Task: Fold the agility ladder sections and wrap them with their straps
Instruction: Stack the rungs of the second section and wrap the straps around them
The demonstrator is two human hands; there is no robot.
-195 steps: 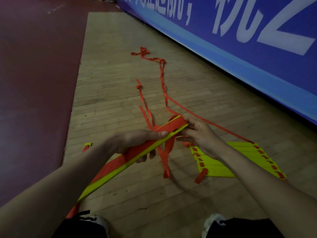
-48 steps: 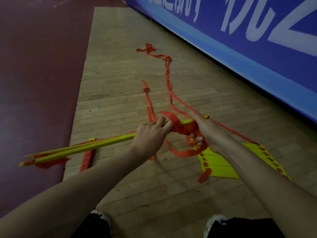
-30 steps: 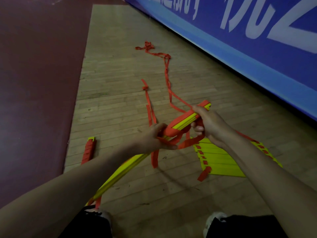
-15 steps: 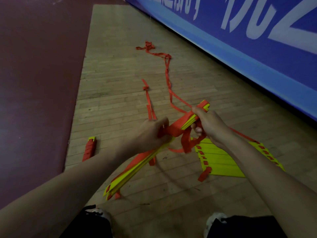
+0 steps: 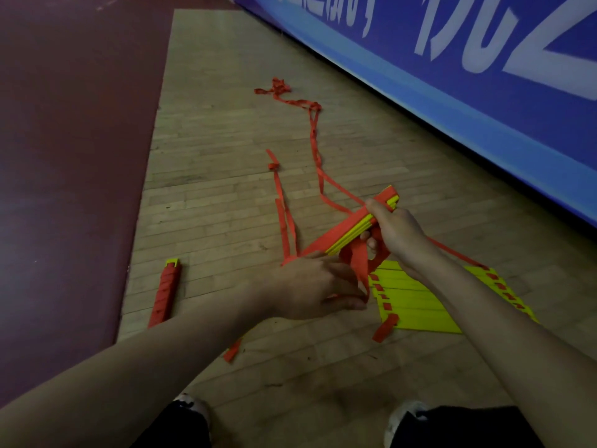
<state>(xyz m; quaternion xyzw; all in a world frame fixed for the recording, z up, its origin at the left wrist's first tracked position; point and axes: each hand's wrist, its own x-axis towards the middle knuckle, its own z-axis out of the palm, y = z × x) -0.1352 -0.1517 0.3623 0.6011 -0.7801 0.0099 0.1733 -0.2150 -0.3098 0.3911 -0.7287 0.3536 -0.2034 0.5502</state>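
Note:
A bundle of yellow ladder rungs wrapped in red strap is held above the wooden floor, tilted up to the right. My right hand grips its upper end. My left hand pinches a loop of the red strap that hangs below the bundle. Loose red strap trails away across the floor. A flat spread of yellow rungs with red strap tabs lies under my right forearm. A wrapped bundle lies on the floor at the left.
A blue banner wall runs along the right. Dark red flooring borders the wooden strip on the left. My shoes show at the bottom edge. A short red strap end lies below my left wrist.
The bundle has swung round several times as strap went round it. In the last half second my left hand dropped from the bundle's middle to the hanging strap loop below it.

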